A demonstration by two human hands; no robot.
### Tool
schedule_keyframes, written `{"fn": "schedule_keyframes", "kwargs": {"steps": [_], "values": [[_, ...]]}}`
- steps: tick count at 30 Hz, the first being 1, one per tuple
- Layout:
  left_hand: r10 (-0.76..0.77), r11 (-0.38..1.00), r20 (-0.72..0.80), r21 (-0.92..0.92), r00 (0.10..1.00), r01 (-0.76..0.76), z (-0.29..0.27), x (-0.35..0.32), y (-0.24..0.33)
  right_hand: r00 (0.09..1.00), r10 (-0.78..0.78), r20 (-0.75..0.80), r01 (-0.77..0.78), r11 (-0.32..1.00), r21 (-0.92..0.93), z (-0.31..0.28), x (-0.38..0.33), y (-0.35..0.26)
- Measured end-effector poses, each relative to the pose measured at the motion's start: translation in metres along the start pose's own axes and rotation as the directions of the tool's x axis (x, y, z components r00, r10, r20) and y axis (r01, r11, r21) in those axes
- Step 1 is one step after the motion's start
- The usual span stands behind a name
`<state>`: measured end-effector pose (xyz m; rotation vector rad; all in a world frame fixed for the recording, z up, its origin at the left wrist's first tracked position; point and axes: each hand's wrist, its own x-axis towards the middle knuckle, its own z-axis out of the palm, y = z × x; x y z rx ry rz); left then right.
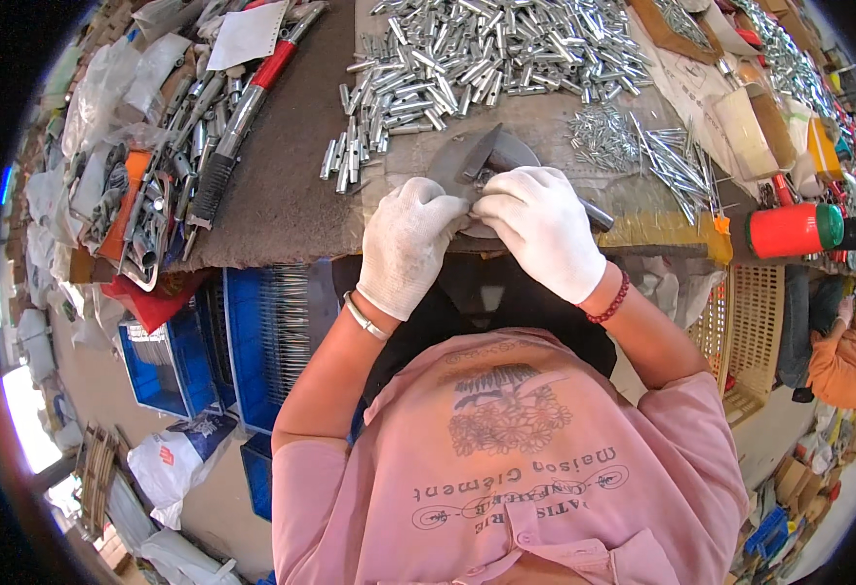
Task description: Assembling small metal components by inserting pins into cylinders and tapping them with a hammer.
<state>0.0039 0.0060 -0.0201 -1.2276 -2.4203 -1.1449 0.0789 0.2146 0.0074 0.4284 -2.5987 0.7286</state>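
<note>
My left hand (404, 244), in a white knit glove, is closed with its fingertips pinched together. Close against it, my right hand (545, 229), gloved the same way, is closed too. The fingers meet over a round grey metal disc (521, 148) near the table's front edge. Whatever they pinch is hidden by the fingertips. A dark, wedge-shaped metal piece (482, 152) lies across the disc, and a dark rod end (599, 216) sticks out past my right hand. They look like a hammer's head and handle, but the middle is covered.
Short silver metal tubes (486, 49) are heaped beyond my hands. Small pins (603, 136) and long thin rods (677, 166) lie at right, near a red jar (784, 230). Tools (243, 117) crowd the left. Blue crates (170, 366) stand below; another person (847, 366) is at far right.
</note>
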Motion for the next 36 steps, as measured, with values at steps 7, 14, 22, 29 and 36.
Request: {"fn": "schedule_keyframes", "kwargs": {"steps": [7,14,22,29,36], "values": [[-0.042,0.997,0.030,-0.070,0.999,0.044,0.001,0.001,-0.003,0.971,0.236,0.045,-0.210,0.926,-0.314,-0.037,-0.013,0.020],[0.018,0.995,0.044,-0.103,0.999,-0.014,-0.005,0.006,-0.004,0.972,0.226,-0.072,-0.231,0.971,-0.069,-0.060,-0.032,-0.014],[-0.046,0.992,0.065,-0.111,0.997,0.053,-0.003,0.002,-0.004,0.929,0.276,0.245,-0.209,0.941,-0.266,-0.055,-0.045,-0.021],[-0.033,0.988,0.079,-0.146,0.996,0.044,-0.008,0.005,-0.002,0.980,0.193,0.047,-0.178,0.960,-0.215,-0.045,-0.021,0.006],[-0.081,0.986,0.039,-0.142,0.996,0.086,-0.007,0.000,0.000,0.757,0.544,0.362,-0.497,0.839,-0.222,-0.035,-0.020,-0.028]]}}
